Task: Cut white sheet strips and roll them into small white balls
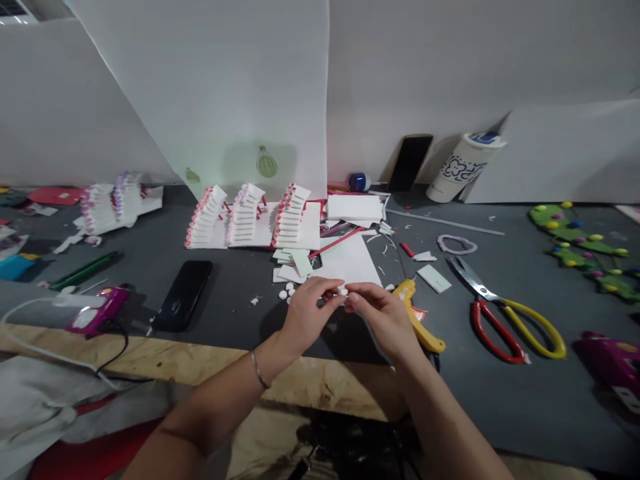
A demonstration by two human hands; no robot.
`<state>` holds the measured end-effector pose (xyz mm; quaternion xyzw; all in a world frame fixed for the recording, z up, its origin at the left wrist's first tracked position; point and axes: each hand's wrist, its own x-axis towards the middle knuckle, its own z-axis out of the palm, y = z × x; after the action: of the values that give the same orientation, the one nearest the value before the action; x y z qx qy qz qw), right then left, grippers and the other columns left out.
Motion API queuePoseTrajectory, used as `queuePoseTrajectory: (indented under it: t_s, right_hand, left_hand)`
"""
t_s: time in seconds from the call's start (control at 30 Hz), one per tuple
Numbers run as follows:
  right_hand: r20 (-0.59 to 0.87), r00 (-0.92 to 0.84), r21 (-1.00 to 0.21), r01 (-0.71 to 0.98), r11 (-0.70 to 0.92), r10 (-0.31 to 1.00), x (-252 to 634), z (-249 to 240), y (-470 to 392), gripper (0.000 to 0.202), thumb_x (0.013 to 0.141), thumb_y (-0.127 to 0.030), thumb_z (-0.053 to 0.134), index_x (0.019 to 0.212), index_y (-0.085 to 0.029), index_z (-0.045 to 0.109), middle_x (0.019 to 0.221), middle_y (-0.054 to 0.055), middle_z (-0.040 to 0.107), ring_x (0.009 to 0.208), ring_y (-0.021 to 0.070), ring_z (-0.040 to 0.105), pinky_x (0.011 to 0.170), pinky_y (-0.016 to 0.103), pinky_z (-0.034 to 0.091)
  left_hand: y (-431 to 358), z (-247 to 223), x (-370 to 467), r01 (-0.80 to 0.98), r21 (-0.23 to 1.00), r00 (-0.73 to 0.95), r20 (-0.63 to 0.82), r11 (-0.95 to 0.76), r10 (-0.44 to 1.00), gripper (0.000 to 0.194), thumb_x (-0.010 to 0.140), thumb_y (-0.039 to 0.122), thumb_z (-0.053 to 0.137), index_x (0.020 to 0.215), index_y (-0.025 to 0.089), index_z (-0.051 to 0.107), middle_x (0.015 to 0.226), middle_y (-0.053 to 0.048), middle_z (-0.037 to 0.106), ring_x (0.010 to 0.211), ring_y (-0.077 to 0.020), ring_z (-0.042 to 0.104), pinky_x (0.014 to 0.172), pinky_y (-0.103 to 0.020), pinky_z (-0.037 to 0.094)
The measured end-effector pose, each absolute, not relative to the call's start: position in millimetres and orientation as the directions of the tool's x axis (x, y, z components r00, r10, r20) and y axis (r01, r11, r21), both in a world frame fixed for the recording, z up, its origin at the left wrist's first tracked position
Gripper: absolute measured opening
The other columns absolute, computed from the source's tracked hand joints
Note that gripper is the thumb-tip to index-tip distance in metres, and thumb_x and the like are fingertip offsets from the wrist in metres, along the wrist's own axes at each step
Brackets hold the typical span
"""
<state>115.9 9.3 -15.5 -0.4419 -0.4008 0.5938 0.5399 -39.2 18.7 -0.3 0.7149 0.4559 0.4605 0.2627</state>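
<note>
Above the grey table's near side, my left hand [306, 312] and my right hand [386, 319] meet fingertip to fingertip. Both are closed in a pinch on a small white piece [343, 291], mostly covered by the fingers, so its exact shape cannot be made out. Several small white discs [283, 294] lie just left of my left hand, below some white and pale green cut pieces [299, 260]. A white sheet [353, 257] lies behind my hands. Close to my right hand rests a yellow glue gun [420, 319].
Red-and-yellow-handled scissors [484, 293] lie to the right, beside a lilac ring [457, 245]. A black phone [183, 295] is at left. White slatted models with pink-red ends [293, 217] stand at the back, near a leaning patterned cup [463, 167]. The wooden table edge [330, 387] runs in front.
</note>
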Motion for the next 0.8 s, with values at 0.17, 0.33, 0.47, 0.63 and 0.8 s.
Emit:
queuePoseTrajectory:
  t_s: [0.17,0.33,0.47,0.63,0.8]
  right_hand:
    - [-0.224,-0.093,-0.848,-0.472,-0.242,0.970,112.5,-19.0,10.8,0.024,0.062,-0.033,0.085,0.082,-0.023,0.076,0.077,0.000,0.072,0.068,0.0115,0.064,0.063,0.023,0.055]
    - [-0.275,-0.136,-0.813,-0.496,-0.306,0.952,112.9,-17.1,11.2,0.028,0.061,-0.033,0.086,0.084,-0.021,0.075,0.074,0.001,0.072,0.065,0.0115,0.064,0.058,0.022,0.054]
    - [-0.215,-0.075,-0.874,-0.430,-0.226,0.974,114.1,-17.6,8.5,0.032,0.067,-0.036,0.081,0.095,-0.022,0.073,0.074,0.001,0.072,0.069,0.0137,0.066,0.062,0.025,0.055]
    - [-0.114,-0.067,-0.931,-0.341,-0.130,0.991,112.7,-19.2,5.4,0.030,0.074,-0.036,0.076,0.099,-0.024,0.067,0.075,-0.001,0.072,0.070,0.0131,0.065,0.072,0.029,0.054]
    - [-0.111,-0.059,-0.927,-0.354,-0.124,0.992,113.0,-18.6,7.1,0.034,0.071,-0.036,0.078,0.098,-0.024,0.062,0.079,0.000,0.074,0.072,0.0148,0.067,0.073,0.031,0.054]
  left_hand:
    - [17.0,-3.3,-41.4,0.518,0.550,0.264,0.626,-0.655,0.734,0.011,0.089,0.024,0.061,0.095,0.018,0.068,0.083,-0.005,0.068,0.081,-0.0168,0.062,0.073,-0.030,0.052]
    - [17.5,-4.6,-41.6,0.518,0.531,0.277,0.637,-0.670,0.719,0.015,0.089,0.025,0.060,0.100,0.017,0.067,0.083,-0.005,0.065,0.081,-0.0158,0.061,0.071,-0.028,0.051]
    - [19.3,-6.0,-42.6,0.523,0.548,0.282,0.610,-0.652,0.740,0.014,0.090,0.026,0.059,0.095,0.017,0.068,0.082,-0.005,0.065,0.081,-0.0163,0.060,0.071,-0.029,0.050]
    - [20.0,-6.8,-42.6,0.468,0.653,0.276,0.533,-0.596,0.800,0.017,0.090,0.031,0.059,0.091,0.018,0.069,0.082,-0.005,0.065,0.080,-0.0172,0.060,0.071,-0.030,0.049]
    - [17.6,-0.8,-41.1,0.402,0.781,0.242,0.412,-0.478,0.878,0.014,0.086,0.028,0.065,0.095,0.019,0.070,0.088,-0.006,0.067,0.081,-0.0171,0.060,0.071,-0.028,0.049]
